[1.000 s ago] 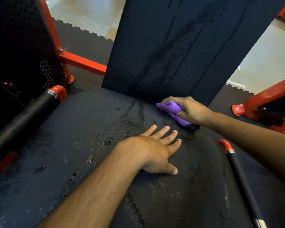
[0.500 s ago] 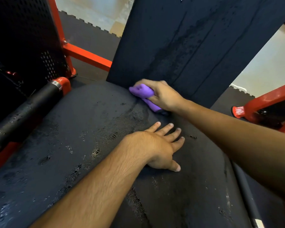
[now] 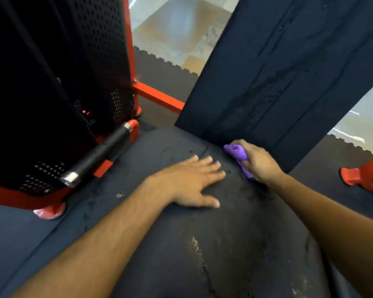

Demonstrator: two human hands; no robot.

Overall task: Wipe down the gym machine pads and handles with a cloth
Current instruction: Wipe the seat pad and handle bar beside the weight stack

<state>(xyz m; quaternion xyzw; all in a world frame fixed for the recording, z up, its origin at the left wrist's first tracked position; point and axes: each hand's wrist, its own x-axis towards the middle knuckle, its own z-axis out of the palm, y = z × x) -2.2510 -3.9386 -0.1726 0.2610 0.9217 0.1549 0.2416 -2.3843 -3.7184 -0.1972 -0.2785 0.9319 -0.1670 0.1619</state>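
right hand clutches bunched purple cloth; left hand splayed flat on cracked seat pad (matte black).

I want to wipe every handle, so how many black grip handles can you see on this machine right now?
1: a black handle with a red end cap, left of the seat pad, beside the perforated black guard. Another may be hidden on the right, behind the right forearm.

The right hand slid the purple cloth leftward along the seat crease.
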